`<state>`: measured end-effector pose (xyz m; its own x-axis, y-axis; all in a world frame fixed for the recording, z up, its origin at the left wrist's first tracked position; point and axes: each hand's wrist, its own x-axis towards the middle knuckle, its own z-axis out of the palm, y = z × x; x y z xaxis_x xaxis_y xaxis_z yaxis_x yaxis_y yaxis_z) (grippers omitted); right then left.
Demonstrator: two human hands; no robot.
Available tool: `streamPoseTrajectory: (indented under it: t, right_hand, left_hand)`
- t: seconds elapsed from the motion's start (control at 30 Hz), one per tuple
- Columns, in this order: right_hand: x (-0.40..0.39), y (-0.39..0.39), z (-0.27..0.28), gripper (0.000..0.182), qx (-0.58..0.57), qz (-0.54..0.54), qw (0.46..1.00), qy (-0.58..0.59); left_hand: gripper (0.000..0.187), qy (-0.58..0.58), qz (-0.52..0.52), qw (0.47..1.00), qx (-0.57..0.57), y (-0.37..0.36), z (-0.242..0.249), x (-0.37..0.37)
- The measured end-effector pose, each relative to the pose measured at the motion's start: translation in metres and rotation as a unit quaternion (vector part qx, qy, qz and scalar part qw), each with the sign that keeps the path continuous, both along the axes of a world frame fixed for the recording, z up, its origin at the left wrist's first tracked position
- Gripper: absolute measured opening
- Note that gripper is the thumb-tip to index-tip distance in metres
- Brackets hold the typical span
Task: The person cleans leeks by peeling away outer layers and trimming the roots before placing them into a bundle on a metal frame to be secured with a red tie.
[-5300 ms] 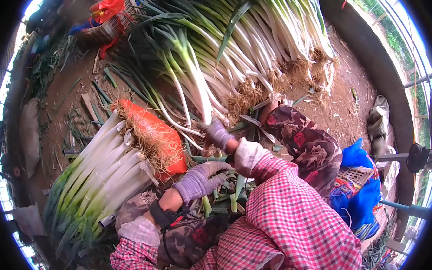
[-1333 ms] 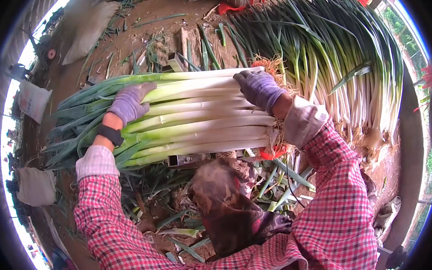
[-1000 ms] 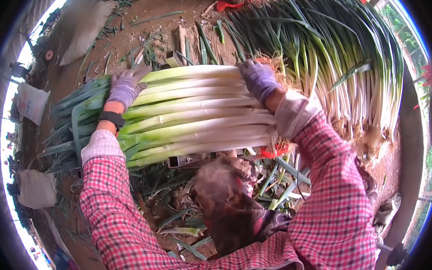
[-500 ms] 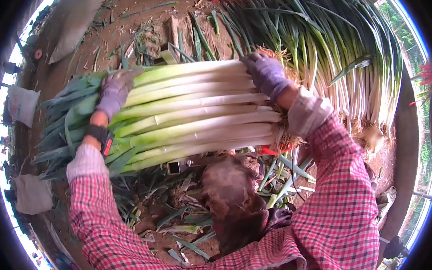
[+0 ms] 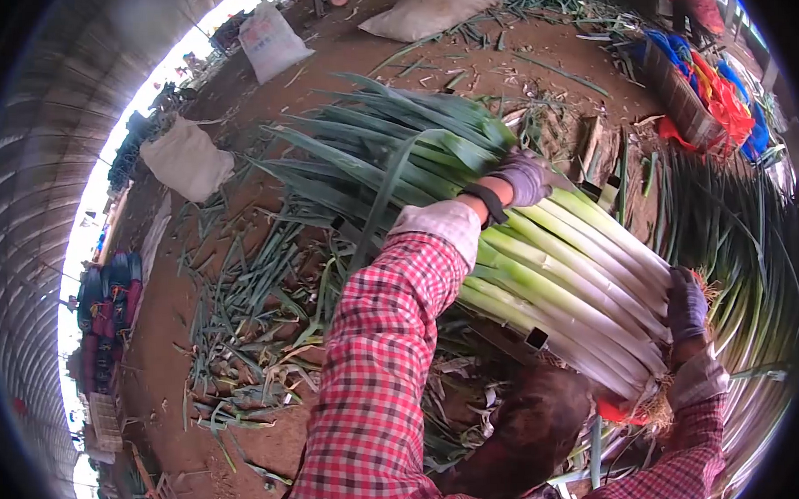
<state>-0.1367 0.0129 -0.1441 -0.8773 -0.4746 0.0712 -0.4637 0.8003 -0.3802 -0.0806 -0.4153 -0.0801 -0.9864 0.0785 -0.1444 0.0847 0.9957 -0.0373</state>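
A broad bundle of leeks [image 5: 557, 283] lies across a metal frame [image 5: 535, 338] in front of me, white stems toward the right and green tops toward the upper left. My gloved left hand [image 5: 525, 178] is closed over the bundle's far side, where the stems turn green. At the root end, my gloved right hand [image 5: 687, 305] wraps round the far edge of the white stems. Its fingertips are partly hidden. Something red [image 5: 622, 411] shows beneath the roots near me.
More leeks [image 5: 739, 261] lie in a heap at the right. Cut leaves [image 5: 251, 318] litter the dirt floor. White sacks [image 5: 186, 159] rest at the left and back. A crate [image 5: 684, 99] with red and blue material stands upper right, near another person [image 5: 695, 3].
My view has swung to the left, so the leeks and hands appear farther right and tilted. Both hands remain on the bundle.
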Motion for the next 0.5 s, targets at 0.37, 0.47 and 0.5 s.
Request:
streamPoseTrajectory:
  t: [0.37,0.47,0.5]
  right_hand:
    - [0.009,-0.020,0.017,0.057,0.204,0.011,0.977,0.067]
    - [0.036,-0.060,0.040,0.077,0.147,0.015,0.988,0.036]
    - [0.022,-0.055,0.023,0.088,0.095,0.051,0.994,0.017]
  left_hand:
    - [0.041,-0.042,0.022,0.999,-0.022,0.009,0.003,-0.007]
    - [0.040,-0.025,0.022,0.999,-0.026,0.007,-0.012,-0.014]
    - [0.040,-0.025,0.014,1.000,-0.010,0.008,-0.012,-0.011]
